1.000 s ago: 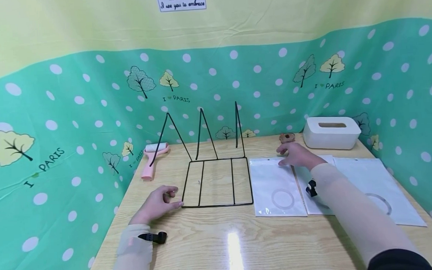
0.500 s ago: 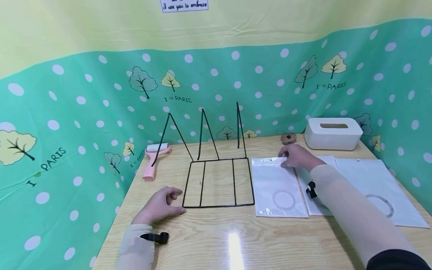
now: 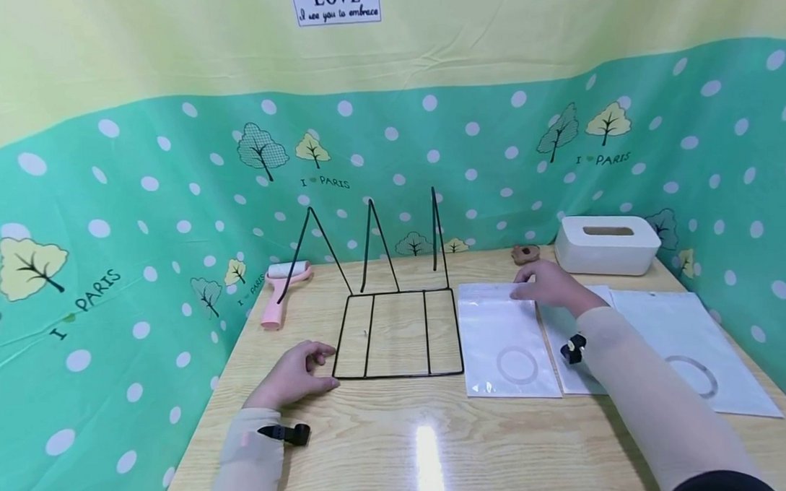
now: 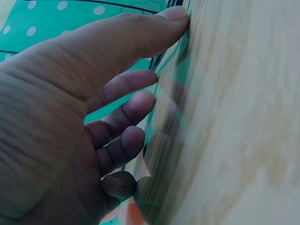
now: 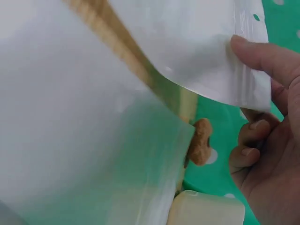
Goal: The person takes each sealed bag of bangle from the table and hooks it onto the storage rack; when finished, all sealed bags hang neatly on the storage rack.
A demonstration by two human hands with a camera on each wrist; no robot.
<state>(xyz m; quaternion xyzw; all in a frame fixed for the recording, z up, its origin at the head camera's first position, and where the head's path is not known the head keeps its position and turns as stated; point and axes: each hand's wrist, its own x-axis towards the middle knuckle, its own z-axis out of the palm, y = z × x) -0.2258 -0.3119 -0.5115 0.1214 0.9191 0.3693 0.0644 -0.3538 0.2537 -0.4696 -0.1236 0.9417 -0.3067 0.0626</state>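
Observation:
A black wire rack (image 3: 426, 331) with upright pointed dividers stands mid-table. My left hand (image 3: 290, 375) rests on the table at the rack's front left corner, thumb tip and index fingertip right at the wire. In the left wrist view the thumb (image 4: 140, 35) is stretched out and the other fingers bend loosely around nothing. My right hand (image 3: 553, 287) pinches the top edge of the leftmost white zip bag (image 3: 493, 329) between thumb and fingers. That top edge is raised in the right wrist view, where the bag (image 5: 201, 51) bends away from a second bag (image 5: 70, 117).
Two more white zip bags lie to the right, the large one (image 3: 662, 323) outermost. Behind them stand a small brown figure (image 3: 525, 253) and a white tissue box (image 3: 608, 260). A pink lint roller (image 3: 274, 300) lies left of the rack on the wooden table (image 3: 348, 449).
My right hand has shifted slightly right, its wrist turning, and the bag's top edge has come up a little. The left hand stays at the rack's corner. The head view has shifted slightly.

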